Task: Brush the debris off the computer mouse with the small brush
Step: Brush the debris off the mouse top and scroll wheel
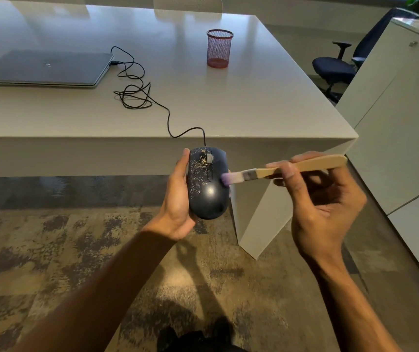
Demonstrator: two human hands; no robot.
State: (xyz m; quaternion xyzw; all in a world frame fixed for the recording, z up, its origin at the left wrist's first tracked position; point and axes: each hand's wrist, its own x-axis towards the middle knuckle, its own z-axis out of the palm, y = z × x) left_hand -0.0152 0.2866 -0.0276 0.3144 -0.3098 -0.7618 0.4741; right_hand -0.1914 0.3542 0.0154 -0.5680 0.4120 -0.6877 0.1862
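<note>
- L hand (178, 199): grips mouse (208, 184) off desk's front edge.
- R hand (322, 199): pinches brush (279, 171); bristles on mouse's R side.
- Step: brushing. Next: sweep L-side debris (198, 171).

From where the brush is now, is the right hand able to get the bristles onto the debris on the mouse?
Probably yes. The right hand holds the brush at the mouse; the debris lies uncovered.
</note>
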